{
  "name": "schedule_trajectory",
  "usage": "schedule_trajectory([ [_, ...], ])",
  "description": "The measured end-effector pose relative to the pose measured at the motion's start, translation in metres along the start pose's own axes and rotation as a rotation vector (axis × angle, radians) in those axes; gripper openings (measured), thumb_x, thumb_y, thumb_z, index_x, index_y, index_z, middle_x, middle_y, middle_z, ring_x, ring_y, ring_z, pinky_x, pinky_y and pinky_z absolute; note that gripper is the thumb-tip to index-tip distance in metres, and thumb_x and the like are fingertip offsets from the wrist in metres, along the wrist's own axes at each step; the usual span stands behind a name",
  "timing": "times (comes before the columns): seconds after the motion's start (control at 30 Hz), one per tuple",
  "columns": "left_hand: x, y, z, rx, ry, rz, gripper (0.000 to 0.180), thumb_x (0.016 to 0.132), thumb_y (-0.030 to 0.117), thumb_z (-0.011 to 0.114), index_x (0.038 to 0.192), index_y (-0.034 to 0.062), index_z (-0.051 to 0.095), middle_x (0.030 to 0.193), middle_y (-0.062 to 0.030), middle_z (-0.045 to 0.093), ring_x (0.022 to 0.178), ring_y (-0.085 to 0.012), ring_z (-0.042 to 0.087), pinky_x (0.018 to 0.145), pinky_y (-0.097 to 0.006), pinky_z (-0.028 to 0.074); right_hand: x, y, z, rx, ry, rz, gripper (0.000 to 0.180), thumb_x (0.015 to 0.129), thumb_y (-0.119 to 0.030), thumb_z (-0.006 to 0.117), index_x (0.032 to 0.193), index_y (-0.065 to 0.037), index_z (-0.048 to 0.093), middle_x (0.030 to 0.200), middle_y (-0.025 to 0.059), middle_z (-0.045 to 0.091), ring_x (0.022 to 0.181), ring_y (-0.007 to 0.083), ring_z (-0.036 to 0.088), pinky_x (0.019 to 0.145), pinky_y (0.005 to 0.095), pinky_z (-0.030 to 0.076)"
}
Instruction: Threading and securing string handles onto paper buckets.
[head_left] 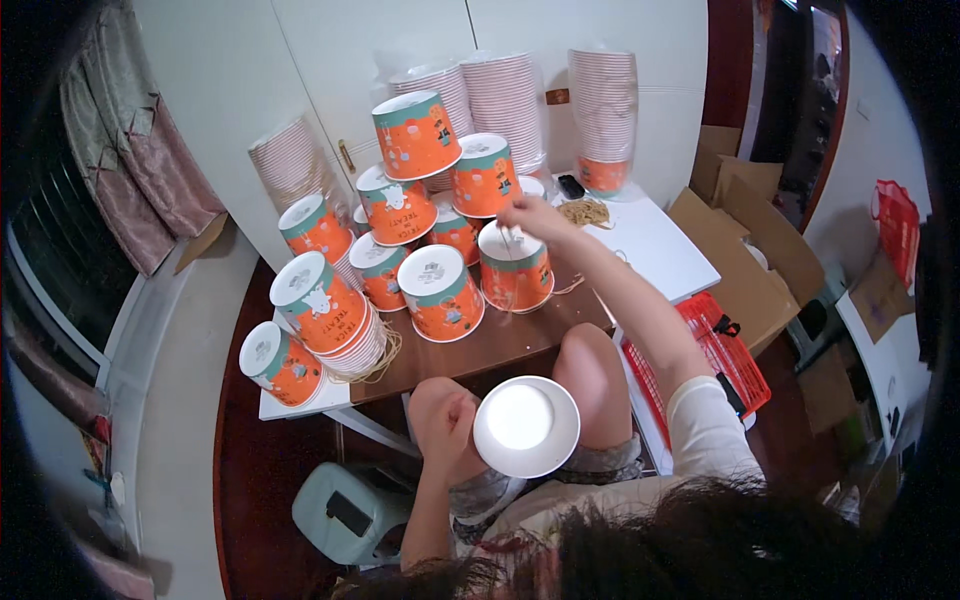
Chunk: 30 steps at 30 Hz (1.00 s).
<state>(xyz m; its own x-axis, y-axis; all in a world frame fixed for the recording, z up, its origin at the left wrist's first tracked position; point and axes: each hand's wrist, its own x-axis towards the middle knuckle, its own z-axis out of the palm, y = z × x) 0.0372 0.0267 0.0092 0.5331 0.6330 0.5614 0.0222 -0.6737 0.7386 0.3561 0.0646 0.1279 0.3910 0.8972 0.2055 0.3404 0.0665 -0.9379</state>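
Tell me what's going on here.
A person sits at a brown and white table. The left hand is at the edge of a round white paper bucket, open end up. The right hand is over an upside-down orange and teal paper bucket. More orange paper buckets stand upside down nearby, some stacked, with pinkish stacks in clear plastic behind.

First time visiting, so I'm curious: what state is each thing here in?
Tub over lap: open, empty
Loose orange tubs: upside down
Tall stacks: nested, plastic-wrapped
Cardboard box: flaps open
Curtain: drawn aside
Left hand: curled at lap tub's rim
Right hand: fingertips together over an orange tub
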Motion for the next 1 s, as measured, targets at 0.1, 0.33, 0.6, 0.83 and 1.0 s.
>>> schedule_trajectory([
  [0.1, 0.009, -0.012, -0.002, 0.181, 0.027, 0.193, 0.017, 0.075, 0.013, 0.06, 0.09, 0.005, 0.059, 0.076, -0.007, 0.057, 0.069, -0.0186, 0.054, 0.061, -0.029, 0.043, 0.006, -0.053, -0.016, 0.085, -0.033, 0.004, 0.009, 0.078, -0.017, 0.052, 0.079, -0.008, 0.052, 0.071, -0.0006, 0.054, 0.066, 0.0063, 0.049, 0.062, 0.0215, 0.039],
  [0.33, 0.032, 0.027, 0.003, 0.369, -0.124, -0.085, 0.022, 0.074, 0.016, 0.058, 0.094, 0.0074, 0.059, 0.071, -0.0081, 0.057, 0.064, -0.0171, 0.057, 0.061, -0.029, 0.044, 0.003, -0.128, -0.02, 0.115, -0.083, -0.152, 0.015, 0.083, -0.022, 0.053, 0.083, -0.007, 0.055, 0.079, 0.0009, 0.058, 0.071, 0.0057, 0.051, 0.066, 0.0204, 0.041],
  [0.6, 0.066, -0.011, 0.026, 0.044, -0.056, -0.302, 0.036, 0.073, 0.016, 0.064, 0.106, 0.0058, 0.053, 0.077, -0.0062, 0.06, 0.058, -0.0121, 0.054, 0.057, -0.025, 0.044, 0.005, -0.196, 0.009, 0.068, -0.169, -0.381, 0.019, 0.083, -0.022, 0.053, 0.091, -0.004, 0.054, 0.092, 0.0041, 0.059, 0.083, 0.008, 0.054, 0.073, 0.0207, 0.042],
  [0.83, 0.102, -0.024, 0.04, -0.274, -0.006, -0.171, 0.047, 0.073, 0.011, 0.065, 0.113, 0.0004, 0.045, 0.105, -0.0139, 0.052, 0.066, -0.0108, 0.054, 0.064, -0.023, 0.046, -0.01, -0.212, 0.031, 0.199, -0.264, -0.418, 0.017, 0.083, -0.019, 0.054, 0.089, -0.003, 0.054, 0.097, 0.007, 0.058, 0.083, 0.0089, 0.055, 0.071, 0.0201, 0.043],
  [1.0, 0.089, -0.028, 0.026, -0.316, -0.01, -0.196, 0.042, 0.076, 0.007, 0.062, 0.113, 0.0, 0.045, 0.104, -0.0135, 0.052, 0.068, -0.0065, 0.053, 0.059, -0.017, 0.043, -0.028, -0.196, 0.036, 0.271, -0.317, -0.398, 0.014, 0.082, -0.018, 0.055, 0.086, -0.005, 0.055, 0.09, 0.0033, 0.057, 0.074, 0.0067, 0.051, 0.064, 0.0193, 0.042],
])
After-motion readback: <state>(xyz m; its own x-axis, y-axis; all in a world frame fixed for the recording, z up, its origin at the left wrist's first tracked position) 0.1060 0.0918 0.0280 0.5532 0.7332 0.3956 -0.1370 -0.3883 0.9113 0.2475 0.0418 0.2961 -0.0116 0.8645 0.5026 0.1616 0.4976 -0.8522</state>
